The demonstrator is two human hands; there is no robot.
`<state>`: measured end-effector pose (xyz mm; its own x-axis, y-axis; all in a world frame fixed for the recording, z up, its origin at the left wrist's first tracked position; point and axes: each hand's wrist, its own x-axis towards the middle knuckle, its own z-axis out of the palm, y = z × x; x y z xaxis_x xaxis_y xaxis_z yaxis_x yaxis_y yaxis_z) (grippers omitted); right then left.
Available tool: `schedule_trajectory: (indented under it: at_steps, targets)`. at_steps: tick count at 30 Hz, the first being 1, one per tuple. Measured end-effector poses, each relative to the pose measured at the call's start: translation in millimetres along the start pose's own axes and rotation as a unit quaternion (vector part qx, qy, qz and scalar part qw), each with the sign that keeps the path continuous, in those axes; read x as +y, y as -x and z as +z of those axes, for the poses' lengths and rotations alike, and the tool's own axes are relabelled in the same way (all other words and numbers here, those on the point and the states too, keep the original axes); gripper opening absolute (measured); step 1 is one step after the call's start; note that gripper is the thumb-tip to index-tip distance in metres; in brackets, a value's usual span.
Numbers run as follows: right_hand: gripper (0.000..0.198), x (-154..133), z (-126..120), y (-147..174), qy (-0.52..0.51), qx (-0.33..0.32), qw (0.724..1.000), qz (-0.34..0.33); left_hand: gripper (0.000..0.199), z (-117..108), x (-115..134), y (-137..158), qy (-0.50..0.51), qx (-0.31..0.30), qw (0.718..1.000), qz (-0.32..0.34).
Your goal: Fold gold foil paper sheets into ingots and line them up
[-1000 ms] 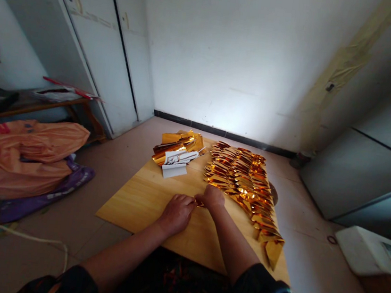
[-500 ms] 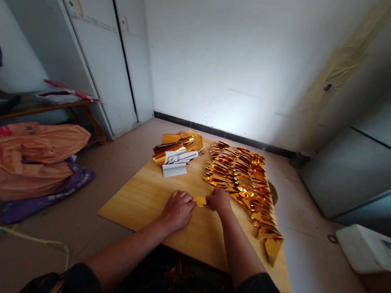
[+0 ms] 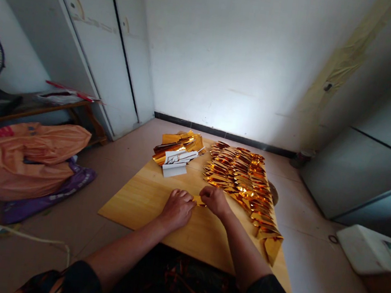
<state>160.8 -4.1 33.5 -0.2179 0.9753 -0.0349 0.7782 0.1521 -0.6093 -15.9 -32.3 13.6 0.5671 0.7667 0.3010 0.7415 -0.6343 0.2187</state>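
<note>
A small folded piece of gold foil paper lies on the wooden board in front of me, partly covered by both hands. My left hand is closed over its left end, fingers curled and pressed together. At the right part of the paper, my right hand is closed in a pinch with its fingertips at the far edge. The fingertips are partly hidden, so the exact grip is unclear. Beyond my right hand lie rows of folded gold foil pieces, overlapping one another.
On the board, at the back left, sit a heap of loose gold foil sheets and some white folded paper. Orange and purple bags lie on the floor at left. A white box stands at right.
My right hand has shifted slightly left along the gold foil paper, covering more of it. My left hand has stayed at the left end.
</note>
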Motion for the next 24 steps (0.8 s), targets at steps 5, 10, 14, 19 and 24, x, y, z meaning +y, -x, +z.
schedule_trajectory:
  at_steps: [5, 10, 14, 19, 24]
  targets:
    - [0.017, -5, 5, -11, 0.045, -0.073, 0.995, 0.058, 0.020, -1, -1, 3, -0.002, -0.004, 1.000, -0.007]
    - [0.012, -3, 9, -17, 0.057, -0.070, 0.993, 0.073, 0.023, 0, -6, 6, -0.003, -0.009, 1.000, 0.004]
    - [0.011, -7, 13, -18, 0.083, -0.056, 0.991, 0.092, 0.020, -1, -5, 6, -0.005, -0.008, 1.000, -0.001]
    - [0.014, 1, 12, -16, 0.084, -0.041, 0.990, 0.107, 0.016, 0, -3, 2, 0.001, -0.003, 1.000, -0.008]
    - [0.025, 12, 4, -8, 0.097, -0.022, 0.987, 0.129, 0.014, 8, -3, -16, 0.014, -0.006, 0.998, -0.063]
